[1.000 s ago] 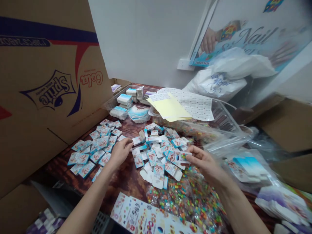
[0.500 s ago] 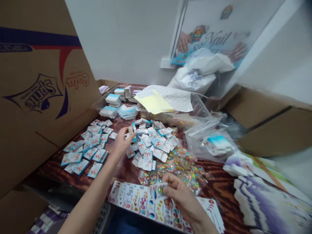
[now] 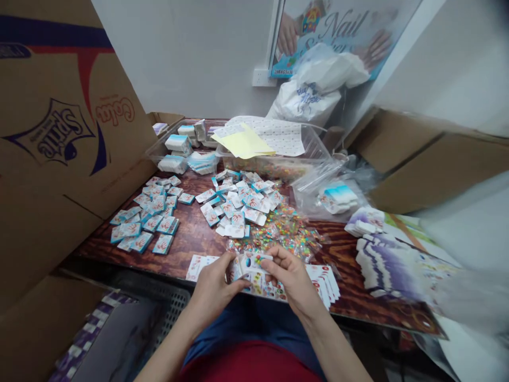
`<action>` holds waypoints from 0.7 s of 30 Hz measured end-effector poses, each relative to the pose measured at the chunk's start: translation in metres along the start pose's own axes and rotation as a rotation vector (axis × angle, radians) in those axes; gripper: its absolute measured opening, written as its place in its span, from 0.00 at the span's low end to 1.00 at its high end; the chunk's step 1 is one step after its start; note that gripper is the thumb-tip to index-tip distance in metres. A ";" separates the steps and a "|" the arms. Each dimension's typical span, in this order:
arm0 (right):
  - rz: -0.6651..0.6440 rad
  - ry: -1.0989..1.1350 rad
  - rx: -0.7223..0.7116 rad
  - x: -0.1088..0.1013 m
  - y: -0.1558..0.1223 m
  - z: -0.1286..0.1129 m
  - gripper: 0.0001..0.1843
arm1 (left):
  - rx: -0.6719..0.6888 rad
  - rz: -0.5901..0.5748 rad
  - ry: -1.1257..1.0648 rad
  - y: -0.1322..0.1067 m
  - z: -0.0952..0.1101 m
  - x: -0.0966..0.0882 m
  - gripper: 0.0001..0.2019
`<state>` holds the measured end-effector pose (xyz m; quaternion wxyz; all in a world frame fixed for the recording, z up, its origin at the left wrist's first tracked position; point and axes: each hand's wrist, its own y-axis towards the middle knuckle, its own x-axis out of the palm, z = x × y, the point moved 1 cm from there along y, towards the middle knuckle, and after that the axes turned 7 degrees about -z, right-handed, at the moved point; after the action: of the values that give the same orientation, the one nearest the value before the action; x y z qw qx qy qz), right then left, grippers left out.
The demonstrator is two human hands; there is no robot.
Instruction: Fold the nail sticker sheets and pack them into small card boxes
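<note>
My left hand [image 3: 212,286] is closed around a small white card box [image 3: 235,269] near the table's front edge. Between the thumb and fingers of my right hand [image 3: 293,276] is a small nail sticker piece with a candy packet [image 3: 258,260], its left end close against the box. Both hands are over printed nail sticker sheets [image 3: 317,273]. Just beyond them lie clear packets of coloured candy [image 3: 292,228]. A loose heap of small white and blue boxes [image 3: 238,204] sits behind, and a second group of boxes [image 3: 153,209] lies to the left.
A large cardboard carton [image 3: 51,154] walls off the left. Clear plastic trays [image 3: 318,154] stand at the back, with yellow paper [image 3: 244,140] on top. On the right are a plastic bag of flat cards [image 3: 338,199] and purple-white card stacks [image 3: 392,265].
My left hand has come back from the box heap with a box and now meets my right hand at the front. The view has tipped downward.
</note>
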<state>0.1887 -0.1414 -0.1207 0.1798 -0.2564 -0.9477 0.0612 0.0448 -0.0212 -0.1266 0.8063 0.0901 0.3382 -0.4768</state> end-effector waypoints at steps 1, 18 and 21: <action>0.024 -0.030 -0.004 -0.004 -0.003 0.003 0.23 | -0.005 0.012 0.059 -0.001 0.002 -0.003 0.21; -0.118 -0.387 0.144 -0.016 0.005 0.031 0.14 | 0.139 -0.046 0.269 -0.003 -0.008 0.019 0.19; -0.098 -0.379 0.169 -0.014 0.010 0.041 0.15 | 0.163 -0.031 0.276 -0.003 -0.010 0.028 0.18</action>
<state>0.1897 -0.1408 -0.1654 0.0221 -0.1780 -0.9675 0.1785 0.0467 -0.0379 -0.1508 0.7349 0.2146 0.4073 -0.4980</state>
